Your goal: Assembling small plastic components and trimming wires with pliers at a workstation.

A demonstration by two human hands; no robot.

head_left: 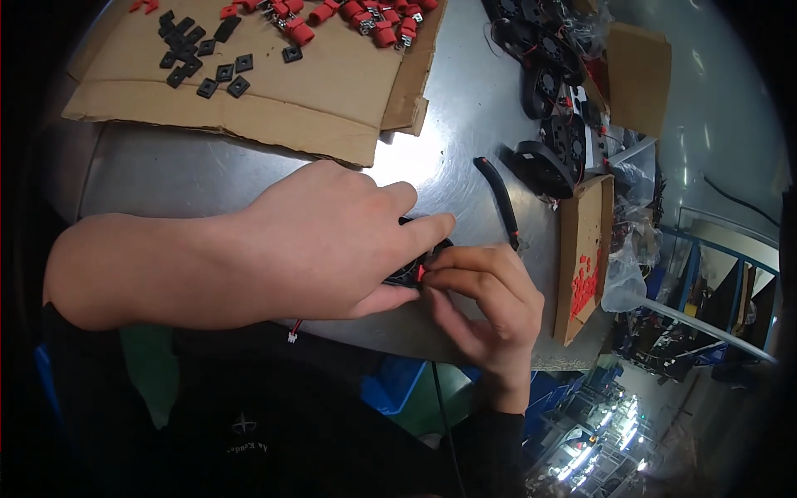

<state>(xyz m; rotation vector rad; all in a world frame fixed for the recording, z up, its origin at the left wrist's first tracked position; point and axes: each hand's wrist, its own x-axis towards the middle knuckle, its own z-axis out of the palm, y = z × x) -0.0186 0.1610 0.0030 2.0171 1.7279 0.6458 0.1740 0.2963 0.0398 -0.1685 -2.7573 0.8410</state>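
Note:
My left hand reaches across from the left and is closed over a small black fan, which it mostly hides. From beneath that hand, near my body, a thin red and black lead comes out with a white connector at its end. My right hand is closed in a pinch at the fan's right side. Its thumb and fingertips hold a small red piece against the fan's edge. Fingers cover most of this piece, so its full shape is hidden.
Black-handled pliers lie beyond my right hand. A cardboard tray with small red pieces stands at right, several black fans behind it. A cardboard sheet at the far left carries black square pieces and red parts with metal terminals.

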